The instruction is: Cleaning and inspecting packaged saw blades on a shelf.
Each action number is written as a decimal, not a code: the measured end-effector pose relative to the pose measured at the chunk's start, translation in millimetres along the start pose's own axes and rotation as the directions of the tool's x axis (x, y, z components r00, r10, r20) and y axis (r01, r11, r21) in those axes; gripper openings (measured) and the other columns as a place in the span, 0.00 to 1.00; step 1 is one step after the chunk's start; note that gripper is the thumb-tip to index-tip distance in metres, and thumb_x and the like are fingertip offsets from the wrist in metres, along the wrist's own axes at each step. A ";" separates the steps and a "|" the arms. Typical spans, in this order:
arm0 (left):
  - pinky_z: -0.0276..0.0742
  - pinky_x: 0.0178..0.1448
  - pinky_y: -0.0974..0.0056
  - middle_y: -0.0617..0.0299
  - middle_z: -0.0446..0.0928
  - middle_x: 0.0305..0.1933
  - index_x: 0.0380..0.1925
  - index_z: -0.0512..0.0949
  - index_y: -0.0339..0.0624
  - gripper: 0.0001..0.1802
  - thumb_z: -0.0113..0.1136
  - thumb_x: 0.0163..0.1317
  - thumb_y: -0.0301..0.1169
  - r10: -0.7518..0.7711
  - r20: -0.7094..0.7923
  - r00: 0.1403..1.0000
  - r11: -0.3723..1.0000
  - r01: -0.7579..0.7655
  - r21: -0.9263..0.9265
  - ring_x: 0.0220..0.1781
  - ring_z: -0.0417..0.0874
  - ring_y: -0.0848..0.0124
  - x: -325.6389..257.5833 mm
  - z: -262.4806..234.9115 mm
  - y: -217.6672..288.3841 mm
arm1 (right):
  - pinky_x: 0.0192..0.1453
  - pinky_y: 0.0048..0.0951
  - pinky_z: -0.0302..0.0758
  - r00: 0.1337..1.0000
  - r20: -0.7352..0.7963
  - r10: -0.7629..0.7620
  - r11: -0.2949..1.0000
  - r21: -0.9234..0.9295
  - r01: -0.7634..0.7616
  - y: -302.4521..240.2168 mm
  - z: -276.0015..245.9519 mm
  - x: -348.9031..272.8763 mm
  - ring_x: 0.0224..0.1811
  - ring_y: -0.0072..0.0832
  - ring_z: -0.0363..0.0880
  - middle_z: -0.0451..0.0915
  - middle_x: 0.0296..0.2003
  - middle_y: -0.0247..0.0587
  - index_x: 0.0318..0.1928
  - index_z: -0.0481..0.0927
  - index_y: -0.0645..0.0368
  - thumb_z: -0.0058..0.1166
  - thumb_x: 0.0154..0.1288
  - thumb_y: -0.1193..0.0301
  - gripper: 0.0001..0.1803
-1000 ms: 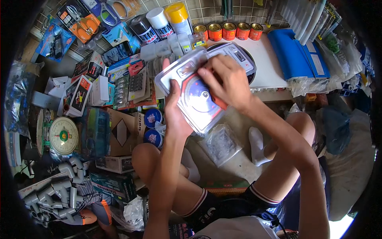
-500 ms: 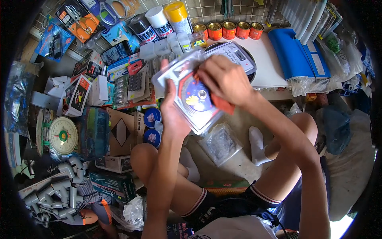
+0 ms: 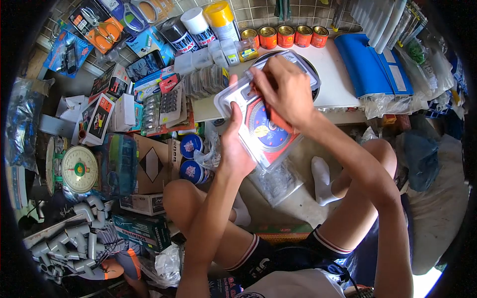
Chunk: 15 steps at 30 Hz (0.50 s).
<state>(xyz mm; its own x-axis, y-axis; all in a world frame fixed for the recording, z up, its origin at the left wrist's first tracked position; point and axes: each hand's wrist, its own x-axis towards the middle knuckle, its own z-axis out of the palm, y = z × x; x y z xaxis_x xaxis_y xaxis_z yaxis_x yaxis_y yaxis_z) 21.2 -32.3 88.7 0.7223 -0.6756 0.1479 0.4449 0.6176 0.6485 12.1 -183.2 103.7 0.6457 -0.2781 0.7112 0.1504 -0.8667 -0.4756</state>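
Left hand (image 3: 233, 149) gripping the pack (image 3: 263, 124) from below, right hand (image 3: 283, 89) pressing down on its top, pack held up in front of the white shelf (image 3: 333, 84), above the knees

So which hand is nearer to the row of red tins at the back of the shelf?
Right. The right hand is on the blister pack's upper part, just below the red tins; the left hand grips its lower left edge, farther away.
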 end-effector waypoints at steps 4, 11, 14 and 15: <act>0.59 0.81 0.48 0.60 0.62 0.80 0.81 0.55 0.54 0.43 0.37 0.76 0.67 -0.050 -0.072 0.996 0.999 0.050 -0.004 0.79 0.64 0.60 1.2 -6.9 -1.6 | 0.35 0.46 0.78 0.956 0.084 -0.281 0.942 0.216 0.258 -33.8 4.6 -29.1 0.33 0.47 0.81 0.77 0.29 0.48 0.32 0.77 0.59 0.59 0.71 0.59 0.16; 0.65 0.77 0.51 0.57 0.70 0.74 0.74 0.65 0.43 0.44 0.38 0.75 0.68 -0.302 -0.236 0.924 0.948 0.265 -0.176 0.74 0.72 0.61 3.5 -7.2 -5.3 | 0.36 0.46 0.79 0.992 0.007 -0.129 0.990 0.053 0.129 -26.0 19.3 -17.5 0.33 0.47 0.81 0.77 0.28 0.46 0.30 0.76 0.60 0.61 0.70 0.64 0.15; 0.64 0.78 0.52 0.59 0.72 0.72 0.74 0.67 0.50 0.39 0.37 0.77 0.65 -0.085 -0.208 0.974 0.996 0.078 -0.045 0.75 0.71 0.62 7.1 -2.3 11.4 | 0.35 0.45 0.78 0.984 0.064 -0.168 0.977 0.144 0.157 -34.1 23.1 -32.2 0.32 0.45 0.81 0.76 0.29 0.46 0.31 0.76 0.59 0.60 0.70 0.64 0.14; 0.64 0.77 0.51 0.59 0.72 0.72 0.74 0.67 0.51 0.39 0.38 0.77 0.65 -0.211 -0.188 0.959 0.968 0.178 -0.176 0.74 0.71 0.62 6.1 -6.1 9.1 | 0.35 0.45 0.78 0.977 0.058 -0.203 0.974 0.114 0.196 -29.5 23.1 -25.0 0.32 0.46 0.81 0.76 0.29 0.46 0.31 0.76 0.60 0.60 0.70 0.64 0.14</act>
<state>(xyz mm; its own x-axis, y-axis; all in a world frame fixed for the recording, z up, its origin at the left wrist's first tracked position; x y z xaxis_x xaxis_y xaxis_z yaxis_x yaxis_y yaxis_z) 32.9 -28.4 91.0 0.6988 -0.7023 -0.1354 0.6524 0.5483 0.5232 8.8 -141.0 88.0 0.6441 -0.0714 0.7616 0.3583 -0.8515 -0.3829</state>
